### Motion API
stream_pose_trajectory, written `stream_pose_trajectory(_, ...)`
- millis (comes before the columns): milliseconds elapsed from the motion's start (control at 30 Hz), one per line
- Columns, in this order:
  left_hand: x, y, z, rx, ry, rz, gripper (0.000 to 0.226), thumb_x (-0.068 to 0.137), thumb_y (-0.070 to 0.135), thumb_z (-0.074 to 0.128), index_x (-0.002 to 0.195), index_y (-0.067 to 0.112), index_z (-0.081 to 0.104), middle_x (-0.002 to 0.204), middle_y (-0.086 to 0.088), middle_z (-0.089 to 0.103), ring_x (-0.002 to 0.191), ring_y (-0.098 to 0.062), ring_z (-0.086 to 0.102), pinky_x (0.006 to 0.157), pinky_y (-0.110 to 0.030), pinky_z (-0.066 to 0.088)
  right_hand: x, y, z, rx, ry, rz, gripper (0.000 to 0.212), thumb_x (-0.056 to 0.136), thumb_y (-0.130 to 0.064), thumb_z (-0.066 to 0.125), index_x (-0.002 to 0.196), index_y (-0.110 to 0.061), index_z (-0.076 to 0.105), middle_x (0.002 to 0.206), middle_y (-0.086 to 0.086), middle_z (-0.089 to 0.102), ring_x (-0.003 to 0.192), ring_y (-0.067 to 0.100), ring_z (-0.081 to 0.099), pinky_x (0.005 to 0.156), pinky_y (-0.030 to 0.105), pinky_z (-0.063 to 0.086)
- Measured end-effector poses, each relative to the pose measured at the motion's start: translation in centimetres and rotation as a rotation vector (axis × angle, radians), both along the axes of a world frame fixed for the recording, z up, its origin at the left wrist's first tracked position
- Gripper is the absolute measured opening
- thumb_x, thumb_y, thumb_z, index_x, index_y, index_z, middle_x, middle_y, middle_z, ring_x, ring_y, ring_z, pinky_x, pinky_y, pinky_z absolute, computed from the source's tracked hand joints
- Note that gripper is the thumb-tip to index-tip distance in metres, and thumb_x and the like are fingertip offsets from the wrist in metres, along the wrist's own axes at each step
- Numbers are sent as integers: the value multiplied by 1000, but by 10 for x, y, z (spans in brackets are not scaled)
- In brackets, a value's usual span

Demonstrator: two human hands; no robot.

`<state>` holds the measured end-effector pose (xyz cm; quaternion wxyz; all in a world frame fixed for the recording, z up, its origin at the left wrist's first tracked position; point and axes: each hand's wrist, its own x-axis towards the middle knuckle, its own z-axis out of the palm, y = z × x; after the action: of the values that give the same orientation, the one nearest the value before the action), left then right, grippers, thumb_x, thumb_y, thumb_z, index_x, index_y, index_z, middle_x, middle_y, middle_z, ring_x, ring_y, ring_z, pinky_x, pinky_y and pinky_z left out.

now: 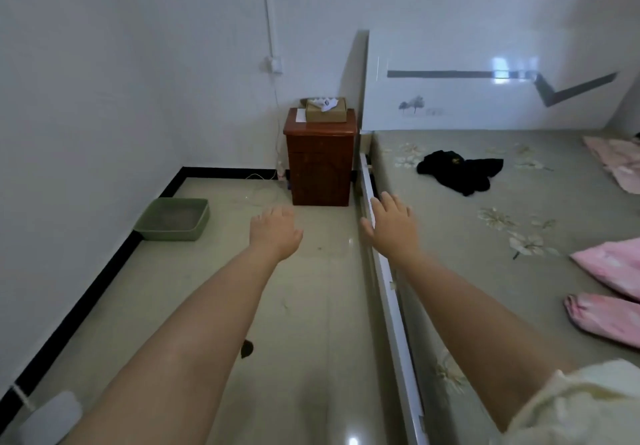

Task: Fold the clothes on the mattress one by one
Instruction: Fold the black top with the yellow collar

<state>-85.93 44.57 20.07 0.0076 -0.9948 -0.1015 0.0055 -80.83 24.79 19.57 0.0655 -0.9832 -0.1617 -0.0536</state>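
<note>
While both hands are empty, nothing is folded yet
left hand (pixel 276 231): spread loosely, palm down, over the floor (pixel 304 306), holds nothing
right hand (pixel 393 225): fingers spread, palm down, above the bed rail (pixel 391 292) at the mattress edge, holds nothing
black garment (pixel 460 174): crumpled heap on the mattress (pixel 460 264) near the headboard (pixel 485 98), well apart from both hands
axis: black garment runs roughly left to right across the bed; which end is collar or hem, cannot tell
pink clothes (pixel 613 271): at right edge, partly cut off by the frame
risk: long reach over the rail, likely grabs one layer only, so the heap drags and stays bunched
risk 2: left hand off the bed, one-handed pull could twist the cloth
</note>
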Motion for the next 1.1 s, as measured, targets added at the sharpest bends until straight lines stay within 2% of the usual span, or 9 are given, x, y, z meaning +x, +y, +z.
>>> stream_pose_trajectory(267,176,117,32,61,16,-29,48,94,39,38,130,8,38,130,-15,46,120,-31,42,91,-41,39,168,111,32,67,-45,-89,42,94,-34,40,127,-8,44,137,13,41,131,29,32,105,45,32)
stream_pose_trajectory(400,276,140,61,81,-12,-115,45,94,39,38,128,8,40,128,-15,47,117,-31,45,86,-39,41,244,149,56,152,-68,-176,40,94,-34,40,122,-6,49,131,13,46,128,28,36,101,43,36)
stream_pose_trajectory(467,327,137,70,102,-5,-188,46,95,39,38,128,9,39,129,-15,46,118,-31,44,89,-41,39,279,151,60,134,-96,-226,41,93,-34,40,122,-5,48,130,13,47,125,29,38,98,42,36)
stream_pose_trajectory(567,401,112,67,114,12,-330,47,94,40,38,130,9,39,132,-15,44,121,-32,41,95,-44,37,327,133,52,86,-85,-324,42,94,-34,39,122,-5,49,129,14,49,122,29,41,95,41,36)
stream_pose_trajectory(733,513,38,32,120,-14,-508,45,94,40,36,128,10,40,130,-13,46,119,-30,42,91,-41,36,419,68,11,25,-47,-505,42,96,-33,34,124,-6,48,135,13,44,130,27,33,103,41,31)
stream_pose_trajectory(900,629,-29,-8,78,-25,-568,42,95,36,35,127,10,41,129,-10,47,119,-27,42,94,-38,34,523,0,-33,24,-17,-627,45,97,-33,34,134,-7,39,148,11,30,139,26,21,110,41,22)
stream_pose_trajectory(1100,751,-67,-52,97,84,-602,41,95,35,36,125,9,42,130,-11,46,121,-27,41,104,-46,31,624,-50,-80,31,100,-716,44,97,-32,35,133,-7,40,147,11,30,139,25,21,110,41,22)
